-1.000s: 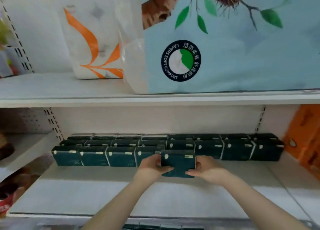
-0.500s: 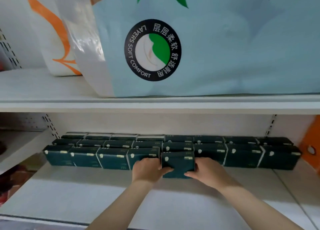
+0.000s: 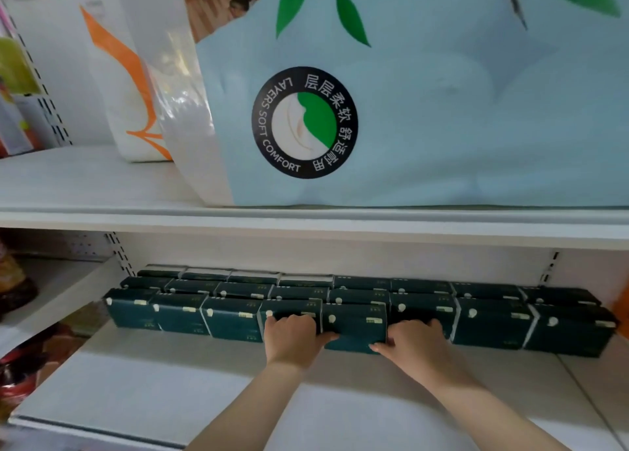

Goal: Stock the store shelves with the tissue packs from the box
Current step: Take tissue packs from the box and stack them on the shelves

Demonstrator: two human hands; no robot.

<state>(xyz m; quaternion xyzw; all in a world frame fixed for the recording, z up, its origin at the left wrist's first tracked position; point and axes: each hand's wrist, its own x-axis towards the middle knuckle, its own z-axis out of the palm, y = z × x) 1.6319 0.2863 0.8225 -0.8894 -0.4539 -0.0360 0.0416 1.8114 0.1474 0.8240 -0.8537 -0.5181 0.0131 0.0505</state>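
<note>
Risk first. The tissue pack (image 3: pixel 354 324) is judged to be going into a gap in the front row of packs (image 3: pixel 231 318), and the fit looks tight, with neighbours touching it at its 9 and 3 o'clock. If it is pressed in skewed, a corner could catch and the neighbours could be shoved sideways or back toward 12 o'clock, breaking the line. The fingers are wedged between the pack and its neighbours. When they are drawn out, the pack could be dragged toward 6 o'clock, or a neighbour pulled with it. The wrap looks soft, so it could be dented by a hard squeeze. A fall is thought unlikely, as bare lower shelf (image 3: pixel 170 382) lies at 6 o'clock of the row.

Position. The pack is seen low centre in the view, in the front row, with more rows behind at 12 o'clock. Whether it is fully seated cannot be told; its face appears slightly proud of the row.

It is grasped by both hands. The left hand (image 3: pixel 292 335) is at its 9 o'clock, fingers curled at the top left edge. The right hand (image 3: pixel 413 340) is at its 3 o'clock, fingers wrapped round the right end, thumb along the bottom front edge.

The box is not in view. On the upper shelf (image 3: pixel 102 212), at 12 o'clock, a large blue bag (image 3: pixel 442 127) and a white and orange bag (image 3: pixel 126 93) are stood.
</note>
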